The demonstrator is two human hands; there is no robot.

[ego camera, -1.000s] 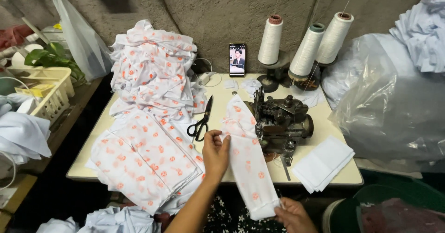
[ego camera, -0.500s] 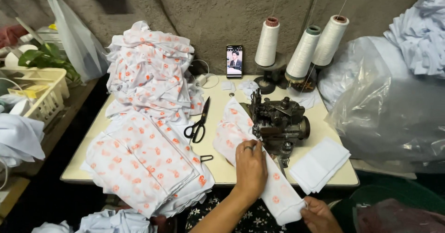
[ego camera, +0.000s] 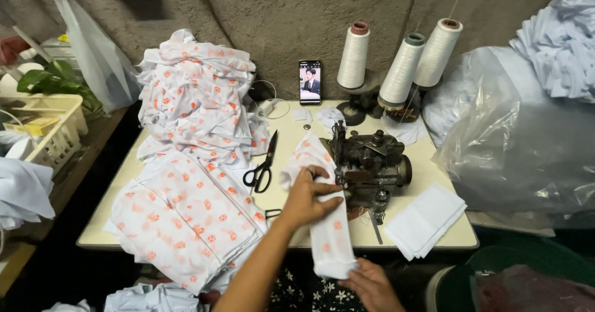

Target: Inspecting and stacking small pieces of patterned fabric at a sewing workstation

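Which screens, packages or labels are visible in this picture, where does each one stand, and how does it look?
Phone: upright against the wall at the back of the table, left of the thread cones; black slab, lit screen with a picture.
Clear plastic bag: right of the table, large, crumpled, translucent grey, stuffed with pale cloth.
Hanging plastic bag: on the wall at the left, thin, translucent white.
No readable labels or signs can be told.

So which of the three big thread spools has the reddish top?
The left thread spool, standing nearest the phone. Its core top looks reddish-pink, while the middle spool has a greyish top and the right spool a brownish one.
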